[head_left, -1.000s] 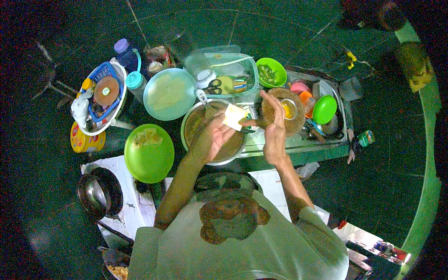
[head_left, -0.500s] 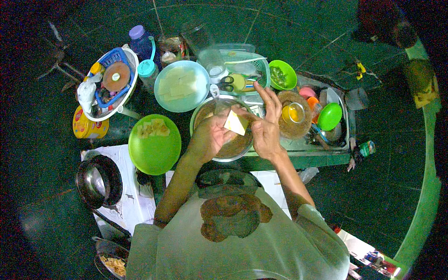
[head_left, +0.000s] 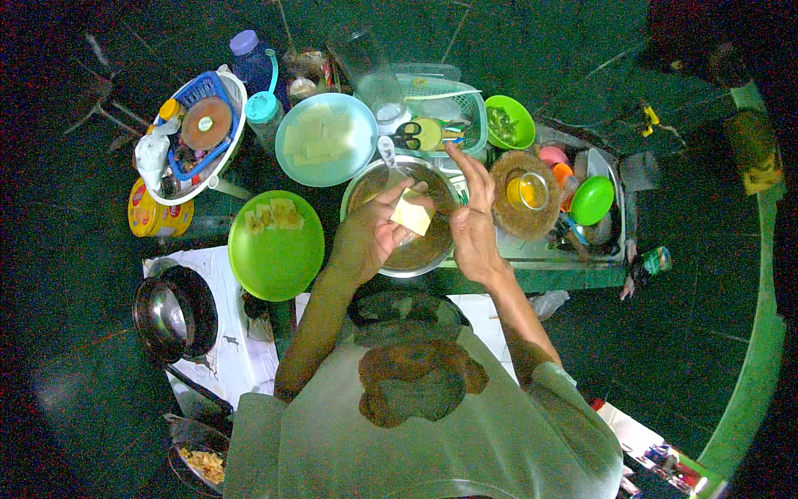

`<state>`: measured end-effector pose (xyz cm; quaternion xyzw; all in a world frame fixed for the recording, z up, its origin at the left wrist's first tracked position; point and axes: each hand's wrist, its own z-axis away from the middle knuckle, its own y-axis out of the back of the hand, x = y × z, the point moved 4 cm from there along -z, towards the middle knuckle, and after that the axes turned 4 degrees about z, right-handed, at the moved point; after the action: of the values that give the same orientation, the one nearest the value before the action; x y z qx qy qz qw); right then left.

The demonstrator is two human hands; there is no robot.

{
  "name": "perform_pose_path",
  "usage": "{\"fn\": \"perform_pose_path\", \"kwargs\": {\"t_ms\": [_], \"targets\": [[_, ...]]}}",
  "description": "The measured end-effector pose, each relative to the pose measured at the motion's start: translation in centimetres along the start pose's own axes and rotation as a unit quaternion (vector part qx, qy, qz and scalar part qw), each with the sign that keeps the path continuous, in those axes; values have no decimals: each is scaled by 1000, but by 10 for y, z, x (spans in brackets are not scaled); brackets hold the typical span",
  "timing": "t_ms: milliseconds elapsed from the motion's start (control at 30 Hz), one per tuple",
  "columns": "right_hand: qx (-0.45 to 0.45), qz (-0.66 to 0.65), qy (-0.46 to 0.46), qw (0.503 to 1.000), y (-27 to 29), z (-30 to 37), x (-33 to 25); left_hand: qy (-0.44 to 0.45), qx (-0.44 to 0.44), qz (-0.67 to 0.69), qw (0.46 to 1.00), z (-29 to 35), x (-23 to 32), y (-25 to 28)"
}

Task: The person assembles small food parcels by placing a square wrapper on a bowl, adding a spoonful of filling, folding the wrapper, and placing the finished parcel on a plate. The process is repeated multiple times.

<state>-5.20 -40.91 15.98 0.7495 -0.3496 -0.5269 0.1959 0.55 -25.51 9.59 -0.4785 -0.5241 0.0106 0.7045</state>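
A small square pale-yellow dough wrapper (head_left: 413, 213) lies across the fingers of my left hand (head_left: 370, 237), which holds it over a metal bowl (head_left: 359, 170). Beside it, my right hand (head_left: 475, 229) is raised with its fingers stretched out, apart from the wrapper and holding nothing. The bowl has a brownish filling inside, mostly hidden under my hands, and a clear spoon handle (head_left: 387, 152) sticks up at its far left. More pale square sheets (head_left: 324, 141) lie on a light blue plate (head_left: 332, 176). Several folded pieces (head_left: 278, 214) sit at the far side of a green plate (head_left: 276, 266).
On the right stand a glass of yellow liquid (head_left: 527, 192), a green bowl of chopped greens (head_left: 509, 122) and a tray (head_left: 573, 266) of utensils. A basket (head_left: 478, 125) holds scissors (head_left: 407, 133). On the left are a white basin (head_left: 241, 133) and a dark pan (head_left: 170, 316).
My right hand's fingers have come away from the wrapper. The wrapper has turned slightly and shifted a little left in my left hand. The surroundings shift slightly upward in view.
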Motion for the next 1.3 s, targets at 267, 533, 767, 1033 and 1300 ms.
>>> {"fn": "perform_pose_path", "kwargs": {"t_ms": [267, 533, 767, 1033, 1300], "targets": [[-63, 31, 74, 995, -9, 6, -18, 57, 27, 193, 979, 2, -6, 8], [-61, 18, 80, 995, 7, 5, -12, 71, 98, 168, 978, -1, -2, 10], [-107, 204, -73, 971, 22, 10, 33, 42, 166, 217, 961, 6, 12, 52], [-215, 194, -102, 952, -5, 39, 86, 15, 210, 205, 956, 34, 33, 71], [-147, 101, -81, 981, -11, 19, 68, 17, 203, 231, 951, 42, 24, 78]]}}
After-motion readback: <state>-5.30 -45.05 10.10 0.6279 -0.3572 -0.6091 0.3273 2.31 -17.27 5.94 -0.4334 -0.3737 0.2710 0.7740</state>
